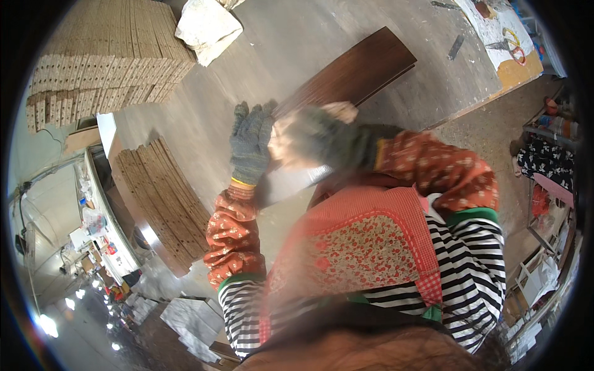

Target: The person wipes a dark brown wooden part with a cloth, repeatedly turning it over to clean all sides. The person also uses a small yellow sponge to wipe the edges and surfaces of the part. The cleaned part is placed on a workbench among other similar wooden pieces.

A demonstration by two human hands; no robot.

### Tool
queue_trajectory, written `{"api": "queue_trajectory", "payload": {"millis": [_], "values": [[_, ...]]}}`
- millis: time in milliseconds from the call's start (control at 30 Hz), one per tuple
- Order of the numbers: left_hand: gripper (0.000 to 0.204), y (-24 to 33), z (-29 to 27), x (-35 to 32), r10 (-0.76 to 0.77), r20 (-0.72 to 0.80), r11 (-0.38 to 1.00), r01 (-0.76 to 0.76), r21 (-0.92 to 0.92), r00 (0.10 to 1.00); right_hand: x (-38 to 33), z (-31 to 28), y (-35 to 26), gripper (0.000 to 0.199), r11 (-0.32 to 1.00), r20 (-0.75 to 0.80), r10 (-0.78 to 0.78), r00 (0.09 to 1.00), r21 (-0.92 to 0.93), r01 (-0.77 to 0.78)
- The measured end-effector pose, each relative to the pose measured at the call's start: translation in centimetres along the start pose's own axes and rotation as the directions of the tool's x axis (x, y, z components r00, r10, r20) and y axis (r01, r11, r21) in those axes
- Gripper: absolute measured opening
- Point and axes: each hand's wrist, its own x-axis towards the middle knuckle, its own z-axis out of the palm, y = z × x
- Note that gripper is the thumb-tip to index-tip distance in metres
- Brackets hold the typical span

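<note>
Right now both gloved hands meet at the near end of a dark plank (352, 71), which lies slantwise across the grey bench (297, 37) and runs away from the person toward the bench's far right. The left hand (250, 145) stands upright against the plank's near left edge, fingers straight and together, so it presses flat rather than clasps; nothing is closed inside it. The right hand (315, 136) lies across the same end, blurred, with bare fingertips showing through the worn glove; whether it pinches the plank or only rests on it cannot be told. Left of the plank, a fanned row of pale strips (164, 204) leans along the bench edge, and a bigger stack (105, 55) of them sits at the far left corner, with a crumpled white cloth (207, 28) beside it. To do this well, I judge the left palm should stay square against the edge as a stop, while the right hand bears down evenly, so the plank does not skew.
</note>
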Motion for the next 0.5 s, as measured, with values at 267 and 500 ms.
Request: {"api": "queue_trajectory", "payload": {"millis": [267,500], "values": [[0.026,-0.7,-0.3,-0.3,0.087,-0.023,0.982,-0.082,0.169,0.996,-1.2,-6.5,4.4,0.034,0.994,-0.124,-0.072,0.990,-0.085,0.062],[0.020,-0.4,-0.4,-0.1,0.160,-0.031,0.980,-0.155,0.123,0.987,0.8,-1.2,0.7,0.043,1.000,-0.006,-0.020,1.000,-0.003,0.020]]}}
